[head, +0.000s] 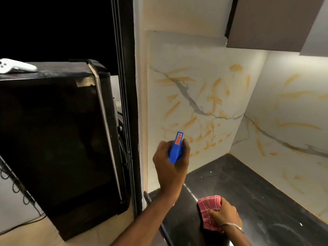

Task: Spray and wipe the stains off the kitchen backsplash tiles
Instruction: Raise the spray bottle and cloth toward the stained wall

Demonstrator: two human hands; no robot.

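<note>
The white marble backsplash tiles (204, 59) meet in a corner and carry several orange smear stains (215, 96) on both walls. My left hand (168, 167) is raised in front of the left wall and grips a spray bottle with a blue trigger head (175, 148), its nozzle pointing at the lower stains. The bottle's body is hidden behind the hand. My right hand (225, 215) grips a crumpled pink checked cloth (209, 208) low over the black countertop (257, 196).
A black refrigerator (58, 135) stands at the left with a white game controller (16, 65) on top. A dark door frame (127, 103) separates it from the tiled wall. A brown upper cabinet (276, 22) hangs over the corner.
</note>
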